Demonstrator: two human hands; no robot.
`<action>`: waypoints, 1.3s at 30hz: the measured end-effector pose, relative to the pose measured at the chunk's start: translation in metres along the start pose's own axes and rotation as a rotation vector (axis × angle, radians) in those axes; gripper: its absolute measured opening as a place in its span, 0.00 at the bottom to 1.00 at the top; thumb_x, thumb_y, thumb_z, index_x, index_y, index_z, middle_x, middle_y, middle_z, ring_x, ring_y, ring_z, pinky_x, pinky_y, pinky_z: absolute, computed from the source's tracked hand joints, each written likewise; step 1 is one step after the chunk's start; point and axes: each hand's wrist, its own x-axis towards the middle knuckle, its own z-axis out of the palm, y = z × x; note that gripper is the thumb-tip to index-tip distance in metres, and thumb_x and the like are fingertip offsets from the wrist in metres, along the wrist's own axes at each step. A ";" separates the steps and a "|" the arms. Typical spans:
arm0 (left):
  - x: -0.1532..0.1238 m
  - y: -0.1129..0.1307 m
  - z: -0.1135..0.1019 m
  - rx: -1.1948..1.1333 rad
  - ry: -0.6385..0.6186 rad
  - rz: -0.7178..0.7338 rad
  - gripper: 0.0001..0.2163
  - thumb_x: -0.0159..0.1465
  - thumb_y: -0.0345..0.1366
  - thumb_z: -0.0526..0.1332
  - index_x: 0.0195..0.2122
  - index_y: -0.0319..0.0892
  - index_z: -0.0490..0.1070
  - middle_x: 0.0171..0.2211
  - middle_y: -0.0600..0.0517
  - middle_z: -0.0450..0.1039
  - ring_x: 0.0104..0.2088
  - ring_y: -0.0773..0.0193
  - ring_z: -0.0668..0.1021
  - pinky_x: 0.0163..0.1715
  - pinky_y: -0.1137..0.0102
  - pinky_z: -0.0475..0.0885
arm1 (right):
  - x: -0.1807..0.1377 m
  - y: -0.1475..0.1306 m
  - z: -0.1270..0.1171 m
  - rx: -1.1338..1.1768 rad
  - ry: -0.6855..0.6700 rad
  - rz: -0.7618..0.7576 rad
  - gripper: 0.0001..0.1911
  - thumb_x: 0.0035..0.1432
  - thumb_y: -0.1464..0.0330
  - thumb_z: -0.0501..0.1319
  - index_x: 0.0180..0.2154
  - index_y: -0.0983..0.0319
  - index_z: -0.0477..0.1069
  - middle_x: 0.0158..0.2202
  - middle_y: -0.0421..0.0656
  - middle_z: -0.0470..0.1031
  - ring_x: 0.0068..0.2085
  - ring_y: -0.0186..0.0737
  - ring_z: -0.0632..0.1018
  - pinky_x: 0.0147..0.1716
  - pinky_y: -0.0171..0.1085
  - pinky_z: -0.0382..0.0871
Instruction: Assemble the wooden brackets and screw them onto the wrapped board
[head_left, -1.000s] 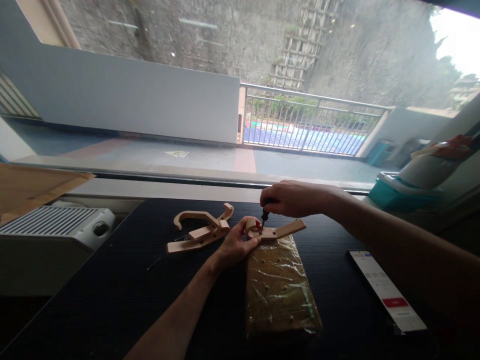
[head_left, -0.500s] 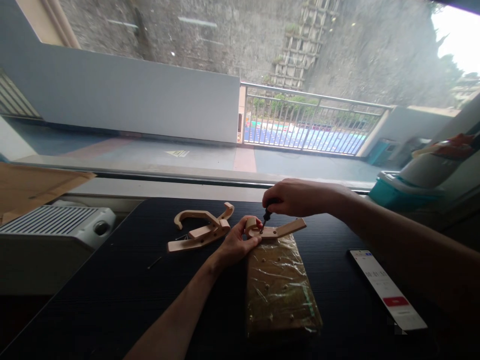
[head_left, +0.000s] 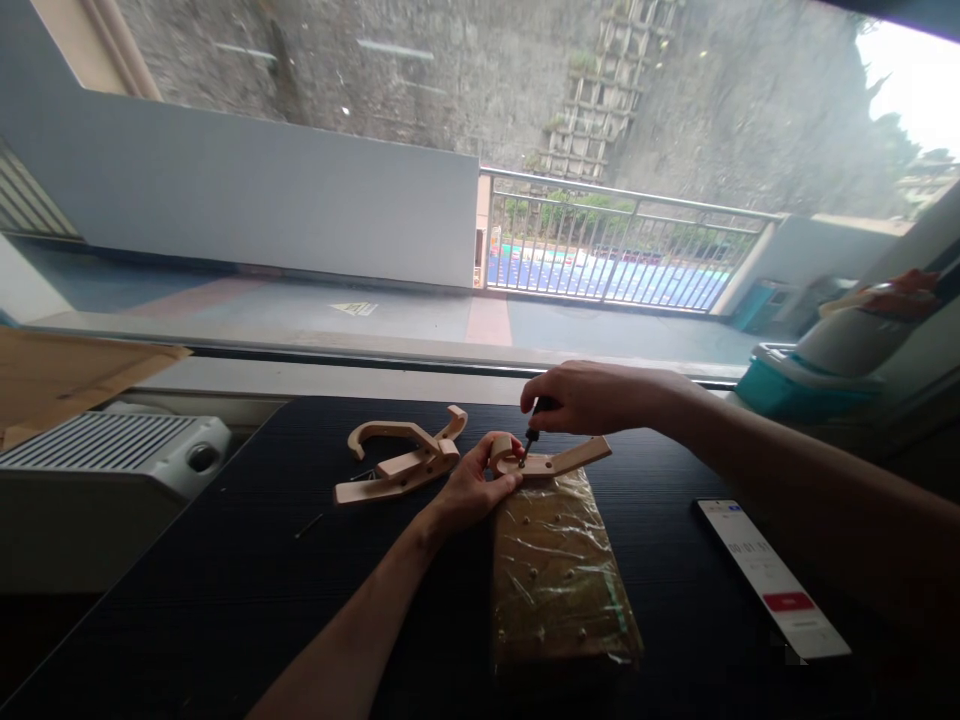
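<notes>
Head view, items by size.

1. Table (head_left: 225, 580): black, wide, set against a window sill; it bore all items below but the heater and the plank.
2. Heater (head_left: 97, 455): white, slatted top, round knob on its near corner; stood off the table's left edge.
3. Plank (head_left: 60, 375): pale wood, lay behind the heater at far left.
4. Board (head_left: 559, 570): brown, wrapped in clear film, small pegs or holes dotted over its face; lay lengthwise at table centre, near end toward the person.
5. Phone (head_left: 769, 578): screen lit, face up, right of the board and well apart from it.
6. Hook pair (head_left: 397, 455): two pale wooden hooks stacked crosswise, just left of the left hand, not touched.
7. Right hand (head_left: 585, 397): reached in from the right, fingers closed narrow round the handle of the screwdriver, held above the hook.
8. Left hand (head_left: 472, 485): fingers and thumb curled on the hook's curved end, pinning it down.
9. Hook (head_left: 559, 462): single pale wooden hook, lay flat across the board's far end, straight arm pointing right.
10. Screwdriver (head_left: 534, 435): short, dark, tilted, tip down on the hook near its curved end.
11. Nail (head_left: 307, 526): thin, dark, loose on the table, left of the left forearm; exact kind too small to tell.
</notes>
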 end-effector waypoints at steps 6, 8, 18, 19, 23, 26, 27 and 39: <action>0.000 -0.003 -0.001 -0.021 -0.010 -0.008 0.12 0.56 0.33 0.60 0.42 0.42 0.65 0.41 0.50 0.70 0.41 0.63 0.73 0.44 0.68 0.67 | 0.002 0.002 0.000 -0.018 0.001 -0.027 0.13 0.57 0.66 0.51 0.37 0.60 0.73 0.31 0.41 0.75 0.27 0.32 0.69 0.26 0.34 0.58; 0.000 -0.002 -0.001 -0.022 -0.012 -0.016 0.13 0.56 0.33 0.61 0.43 0.41 0.65 0.41 0.50 0.70 0.41 0.63 0.73 0.44 0.68 0.67 | 0.004 0.002 0.003 -0.030 0.017 -0.021 0.13 0.58 0.66 0.51 0.36 0.61 0.73 0.31 0.41 0.75 0.27 0.32 0.69 0.26 0.34 0.58; 0.000 -0.006 -0.001 0.001 -0.024 0.006 0.12 0.57 0.32 0.60 0.42 0.42 0.63 0.42 0.50 0.69 0.43 0.62 0.72 0.46 0.67 0.66 | 0.003 -0.002 -0.001 -0.015 -0.011 0.004 0.14 0.57 0.63 0.53 0.39 0.61 0.73 0.31 0.42 0.75 0.26 0.32 0.69 0.24 0.34 0.57; 0.000 -0.006 -0.001 0.003 -0.023 0.011 0.12 0.57 0.32 0.60 0.42 0.42 0.63 0.42 0.50 0.69 0.43 0.62 0.72 0.46 0.67 0.66 | 0.002 -0.002 -0.003 -0.001 -0.021 -0.006 0.13 0.56 0.63 0.53 0.40 0.60 0.73 0.32 0.41 0.75 0.26 0.32 0.68 0.24 0.34 0.57; 0.001 -0.007 -0.001 -0.012 -0.022 0.011 0.12 0.57 0.32 0.60 0.42 0.42 0.63 0.43 0.49 0.69 0.44 0.62 0.72 0.46 0.66 0.66 | 0.001 -0.001 -0.004 -0.005 -0.003 -0.023 0.12 0.56 0.67 0.53 0.38 0.60 0.73 0.33 0.40 0.75 0.27 0.31 0.69 0.25 0.33 0.58; 0.001 -0.008 0.000 -0.026 -0.018 0.005 0.12 0.57 0.32 0.60 0.42 0.42 0.62 0.43 0.49 0.69 0.44 0.61 0.72 0.47 0.65 0.66 | 0.002 0.000 0.000 -0.021 0.020 -0.014 0.12 0.57 0.67 0.52 0.37 0.61 0.73 0.32 0.41 0.75 0.27 0.32 0.68 0.25 0.34 0.58; 0.001 -0.008 0.000 -0.026 -0.017 0.003 0.12 0.57 0.32 0.60 0.42 0.42 0.62 0.43 0.49 0.69 0.44 0.61 0.72 0.47 0.65 0.66 | 0.003 0.000 0.002 -0.020 0.027 -0.008 0.12 0.57 0.67 0.52 0.37 0.61 0.73 0.32 0.41 0.75 0.27 0.32 0.69 0.26 0.34 0.58; -0.001 -0.004 0.000 -0.012 -0.021 -0.002 0.12 0.57 0.32 0.60 0.42 0.42 0.63 0.43 0.49 0.69 0.43 0.61 0.72 0.46 0.66 0.67 | 0.004 0.000 -0.003 -0.011 0.007 -0.007 0.14 0.55 0.62 0.55 0.41 0.58 0.72 0.33 0.40 0.76 0.27 0.33 0.70 0.25 0.34 0.57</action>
